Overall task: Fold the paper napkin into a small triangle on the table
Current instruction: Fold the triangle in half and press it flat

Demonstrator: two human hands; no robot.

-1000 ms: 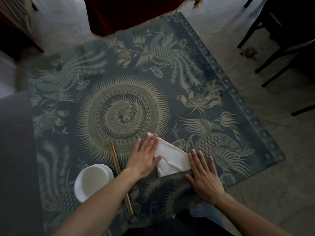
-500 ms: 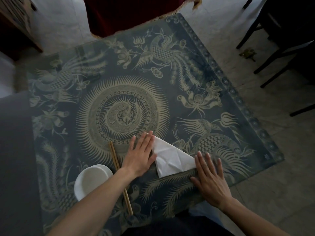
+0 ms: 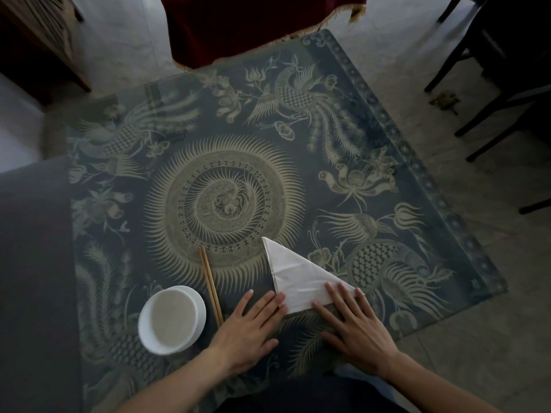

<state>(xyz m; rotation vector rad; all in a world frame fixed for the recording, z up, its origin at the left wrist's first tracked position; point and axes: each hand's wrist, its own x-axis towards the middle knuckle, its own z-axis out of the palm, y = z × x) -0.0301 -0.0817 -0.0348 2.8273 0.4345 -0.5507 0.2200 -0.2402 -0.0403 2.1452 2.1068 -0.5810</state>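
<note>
- The paper napkin [image 3: 293, 278] is being shown as a white triangle lying flat on the table [image 3: 387, 162], near its front edge, one long point reaching away toward the round medallion and the broad base lying close to the person.
- The left hand [image 3: 253, 326] is being held flat and spread, nothing gripped, its fingertips [image 3: 278, 301] touching the near left corner of the triangle.
- The right hand [image 3: 354, 323] is likewise being pressed palm-down with fingers apart, resting over the near right corner; the two hands are being kept apart with the base of the triangle between them.
- A slip is being risked here: the tabletop is looking glossy, with faint reflections lying over the blue-and-cream bird pattern, so thin paper could be skidded sideways if the hands are pushed unevenly.
- The layers could be shifted out of line, judging by the faint crease lines and soft wrinkles being seen across the paper; a lopsided next fold would be the result.
- Tearing is being judged possible too, as the tissue is looking soft and light.
- The wooden chopsticks [image 3: 211, 284], slim, pale and straight, are lying just left of the left hand and could be knocked by it.
- The white bowl [image 3: 172, 318], round, smooth and thick-rimmed, is standing just beyond them, close to the left forearm, and could be nudged toward the edge.
</note>
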